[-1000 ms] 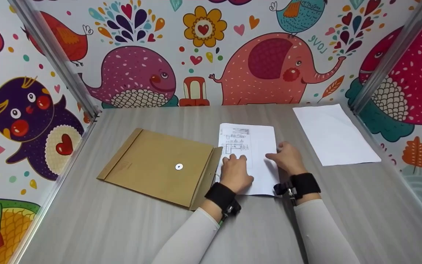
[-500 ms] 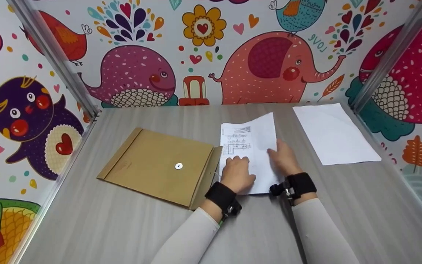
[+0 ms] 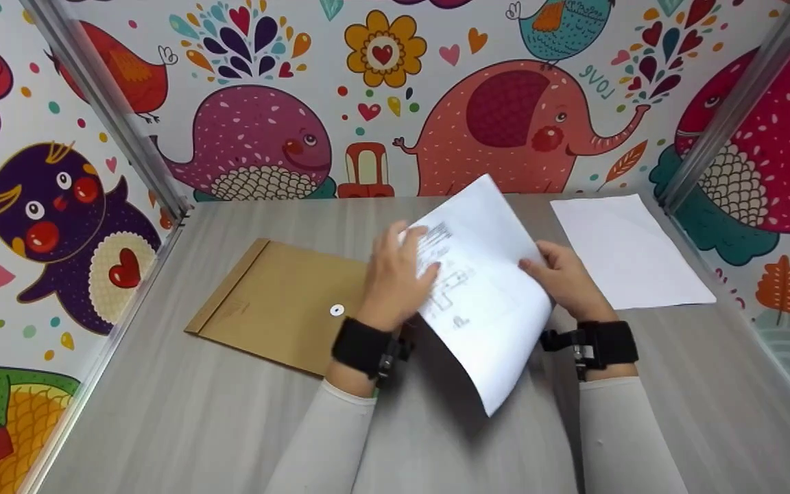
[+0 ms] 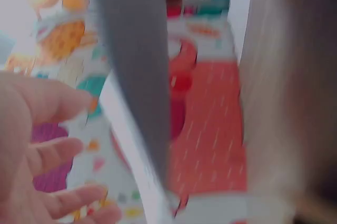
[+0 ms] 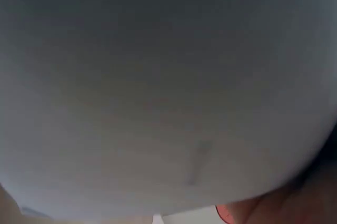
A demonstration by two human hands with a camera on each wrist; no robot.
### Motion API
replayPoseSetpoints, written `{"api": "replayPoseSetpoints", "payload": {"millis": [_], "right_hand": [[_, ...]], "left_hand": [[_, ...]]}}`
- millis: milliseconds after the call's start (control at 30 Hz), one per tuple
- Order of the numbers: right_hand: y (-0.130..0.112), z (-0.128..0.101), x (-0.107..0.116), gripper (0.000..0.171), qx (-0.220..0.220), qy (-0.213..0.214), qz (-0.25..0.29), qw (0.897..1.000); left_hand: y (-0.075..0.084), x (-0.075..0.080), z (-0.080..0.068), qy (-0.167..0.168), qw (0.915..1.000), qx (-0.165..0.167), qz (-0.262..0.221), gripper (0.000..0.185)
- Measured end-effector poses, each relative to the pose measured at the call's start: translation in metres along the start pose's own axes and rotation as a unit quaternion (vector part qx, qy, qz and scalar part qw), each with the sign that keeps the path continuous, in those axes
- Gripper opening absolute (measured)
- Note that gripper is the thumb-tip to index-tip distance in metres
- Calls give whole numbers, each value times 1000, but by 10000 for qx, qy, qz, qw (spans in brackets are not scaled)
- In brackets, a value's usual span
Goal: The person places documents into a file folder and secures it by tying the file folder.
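- Printed sheet (image 3: pixel 484 288): white paper with faint grey diagrams and lines of text on its upper face. It is off the table, tilted, one corner up toward the back wall and the opposite corner down toward the person, above the middle of the tabletop and partly over the right end of the envelope. In the right wrist view a pale grey surface fills nearly the whole picture, too blurred to name with certainty.
- Left hand (image 3: pixel 395 281): at the sheet's left edge, fingers curled up against the paper and blurred. Whether they pinch the edge or only press against it cannot be told. In the left wrist view the fingers (image 4: pixel 47 155) appear loosely spread beside a dark, blurred edge.
- Right hand (image 3: pixel 566 281): at the sheet's right edge, thumb on the upper face, the other fingers hidden below, pinching the paper.
- Wrist bands: black, one on each forearm, over pale long sleeves.
- Brown envelope (image 3: pixel 278 309): flat on the table, left of the sheet, with a small round white fastener (image 3: pixel 337 311); its right end is hidden behind the left hand.
- Blank white sheet (image 3: pixel 631 250): flat on the table at the far right, apart from the held paper.
- Table (image 3: pixel 162 425): grey wood-grain top.
- Walls: bright cartoon animals, hearts and flowers; metal rails at both corners.
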State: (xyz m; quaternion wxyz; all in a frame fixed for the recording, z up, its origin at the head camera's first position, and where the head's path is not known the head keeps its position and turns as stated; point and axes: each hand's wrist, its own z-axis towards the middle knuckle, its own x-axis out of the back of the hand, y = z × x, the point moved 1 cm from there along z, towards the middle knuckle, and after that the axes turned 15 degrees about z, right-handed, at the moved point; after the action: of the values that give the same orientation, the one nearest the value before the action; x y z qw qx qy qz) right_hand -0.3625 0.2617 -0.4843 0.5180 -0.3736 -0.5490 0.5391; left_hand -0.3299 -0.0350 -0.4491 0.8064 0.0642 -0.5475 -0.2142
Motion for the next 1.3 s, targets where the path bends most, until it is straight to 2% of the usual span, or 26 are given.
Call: {"api": "replayPoseSetpoints", "payload": {"millis": [67,100,200,300,400,500,633,700,767,833,933,1033,1100,1167,1300], "right_hand": [[-3,-1,-5,37,48,-427,233,9988],[-4,-1,-8,35,100,-621,301,9976],[-6,0,-20,28,205,-1040,365,9937],[-8,1,-29,23,325,-1244,282,9913],[-8,2,-32,16,342,-1189,106,9923],[-8,3,-29,17,223,-1006,-99,9946],[-7,1,-14,22,-38,-782,-222,9967],[-6,0,-4,23,-185,-667,-48,9976],[-5,-1,1,18,-392,-495,485,9968],[-4,-1,2,11,-583,-295,1283,9896],[-2,1,-7,5,-774,-44,2427,9670],[-2,5,-23,7,-895,61,2939,9516],[-3,7,-33,8,-989,144,2959,9500],[-3,9,-43,14,-1059,273,2781,9543],[-5,12,-59,42,-1087,669,1986,9717]], "left_hand": [[-16,7,3,47,10000,36,-3,59],[-23,9,3,-46,9999,109,-117,61],[-41,13,3,-602,9950,317,-728,63],[-53,14,1,-1218,9822,489,-1341,48],[-60,16,0,-1444,9741,540,-1655,27],[-65,25,0,-1243,9740,572,-1805,18],[-74,37,-1,-666,9780,677,-1857,16],[-79,42,-2,-399,9782,804,-1873,15],[-83,44,-2,-173,9757,967,-1957,16],[-87,47,-2,18,9711,1188,-2070,18],[-92,49,-3,296,9593,1576,-2323,20],[-93,50,-2,617,9481,1944,-2440,20],[-92,50,-1,793,9427,2127,-2444,19],[-90,49,1,876,9409,2240,-2385,18],[-88,43,3,761,9424,2231,-2372,19]]}}
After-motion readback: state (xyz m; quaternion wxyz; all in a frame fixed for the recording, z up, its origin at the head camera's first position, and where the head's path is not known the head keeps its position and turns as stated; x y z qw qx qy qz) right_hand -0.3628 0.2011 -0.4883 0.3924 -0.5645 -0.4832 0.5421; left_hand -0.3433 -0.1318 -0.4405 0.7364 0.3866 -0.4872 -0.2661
